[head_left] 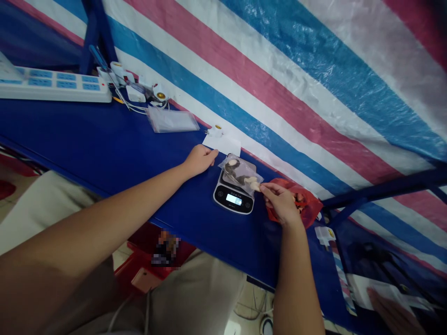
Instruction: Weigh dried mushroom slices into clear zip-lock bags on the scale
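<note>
A small digital kitchen scale point(233, 199) with a lit display lies on the blue table. On its plate rests a clear plastic bag point(240, 168) holding dark and pale pieces, whose kind I cannot make out. My right hand point(281, 201) reaches in from the right, thumb and finger pinched on a pale piece point(252, 182) at the bag's near right end. Whether those fingers also grip the bag's edge is hard to see. Left of the scale, my left hand point(199, 160) rests on the table with its fingers curled closed, close to the bag's far corner.
A red bag point(309, 204) with reddish-brown pieces stands right of the scale. Behind lie a white paper point(226, 145), a white plug point(215, 131) and flat clear bags point(172, 121). A screwdriver point(104, 65) and a power strip point(70, 86) are farther left. Striped sheeting point(244, 74) walls the back.
</note>
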Demonstrator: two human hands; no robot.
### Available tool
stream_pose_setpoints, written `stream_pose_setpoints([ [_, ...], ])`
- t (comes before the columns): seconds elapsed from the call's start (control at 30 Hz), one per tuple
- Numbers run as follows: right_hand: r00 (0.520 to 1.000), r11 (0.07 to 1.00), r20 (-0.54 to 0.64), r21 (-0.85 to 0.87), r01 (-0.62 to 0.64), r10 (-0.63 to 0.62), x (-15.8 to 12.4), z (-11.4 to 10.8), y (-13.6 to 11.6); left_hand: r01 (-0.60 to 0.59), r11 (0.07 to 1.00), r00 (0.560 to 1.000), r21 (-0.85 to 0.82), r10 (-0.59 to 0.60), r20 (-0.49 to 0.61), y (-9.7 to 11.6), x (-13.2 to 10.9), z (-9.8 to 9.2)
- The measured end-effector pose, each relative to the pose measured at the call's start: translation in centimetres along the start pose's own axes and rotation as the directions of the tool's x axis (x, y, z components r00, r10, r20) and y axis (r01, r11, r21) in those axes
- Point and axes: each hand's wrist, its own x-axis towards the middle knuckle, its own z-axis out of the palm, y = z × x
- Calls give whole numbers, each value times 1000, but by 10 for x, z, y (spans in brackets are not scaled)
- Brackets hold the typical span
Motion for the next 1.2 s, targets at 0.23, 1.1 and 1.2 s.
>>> stream_pose_setpoints([
  [0.23,977,999,-210,-18,30,-33,-1,-8,-3,-20,1000,1000,-15,20,3,-6,2,2],
  [1.1,987,998,-147,-6,68,-68,0,-8,-2,21,994,987,-104,-37,-156,4,-4,2],
  [1.2,988,997,-133,5,77,-76,-1,-6,-3,6,995,991,-101,-20,-133,3,-4,2],
])
